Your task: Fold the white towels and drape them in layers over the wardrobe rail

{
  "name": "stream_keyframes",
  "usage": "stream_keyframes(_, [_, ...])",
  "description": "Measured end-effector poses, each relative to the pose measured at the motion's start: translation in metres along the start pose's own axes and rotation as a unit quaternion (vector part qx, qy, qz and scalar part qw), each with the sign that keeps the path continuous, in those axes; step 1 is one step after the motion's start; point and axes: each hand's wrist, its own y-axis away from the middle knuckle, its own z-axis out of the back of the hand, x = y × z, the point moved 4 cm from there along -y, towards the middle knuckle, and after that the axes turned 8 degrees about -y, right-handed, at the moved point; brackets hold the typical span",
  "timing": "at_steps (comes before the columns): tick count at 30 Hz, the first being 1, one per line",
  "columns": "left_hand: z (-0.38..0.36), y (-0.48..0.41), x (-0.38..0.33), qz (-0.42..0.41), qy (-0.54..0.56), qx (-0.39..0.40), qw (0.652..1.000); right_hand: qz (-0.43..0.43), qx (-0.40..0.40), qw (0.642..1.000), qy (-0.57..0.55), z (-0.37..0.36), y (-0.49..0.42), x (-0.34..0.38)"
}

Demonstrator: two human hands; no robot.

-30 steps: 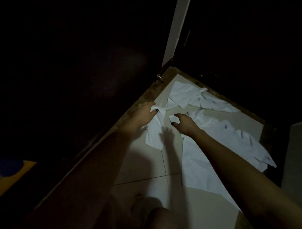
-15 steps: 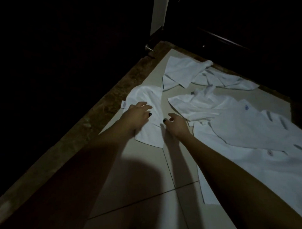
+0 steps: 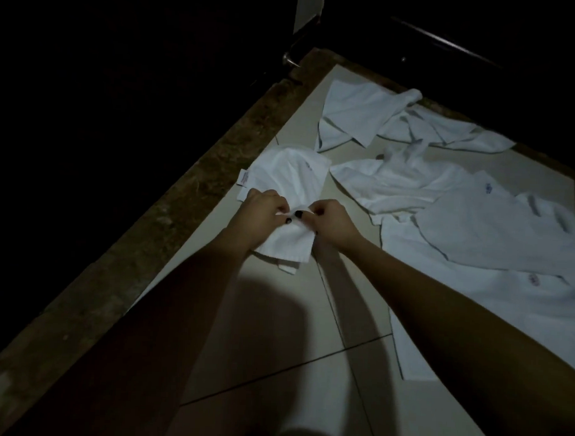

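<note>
Pale floor tiles edged by a brown stone border catch the only light in a dim room, where a small white towel lies beside the border, its near edge pinched by both the left hand and the right hand. Folding looks barely begun: more white towels sprawl unfolded to the right, none draped. A dark bar shows beyond; whether it is the rail cannot be told

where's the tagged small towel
Head view, left of centre: the small towel lies beside the brown border strip, pinched by left hand and right hand.
</note>
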Motion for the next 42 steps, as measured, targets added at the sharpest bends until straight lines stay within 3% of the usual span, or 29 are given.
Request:
stream_keyframes(2, [0.024,0.005,-0.008,0.003,0.048,-0.005,0.999,0.014,0.032,0.999,0.022,0.015,0.006,0.023])
stream_keyframes(7, [0.13,0.015,-0.048,0.007,0.147,-0.029,0.989,0.031,-0.001,0.999,0.012,0.069,0.032,0.1])
stream_keyframes(20, [0.541,0.064,-0.175,0.041,0.13,-0.056,0.989,0.07,-0.018,0.997,0.04,0.272,0.161,0.456])
stream_keyframes(26, [0.712,0.051,-0.219,0.019,0.141,-0.067,0.988,0.077,0.009,0.995,0.066,0.36,0.191,0.611])
stream_keyframes(31, [0.797,0.042,-0.245,-0.009,0.115,-0.036,0.993,0.025,0.022,0.995,0.098,0.414,0.206,0.671])
stream_keyframes(36, [0.874,0.035,-0.279,-0.002,0.07,-0.062,0.996,0.048,-0.077,0.994,0.055,0.466,0.221,0.724])
stream_keyframes(42, [0.952,0.046,-0.319,-0.041,0.118,-0.103,0.987,0.104,-0.16,0.982,-0.006,0.515,0.245,0.776])
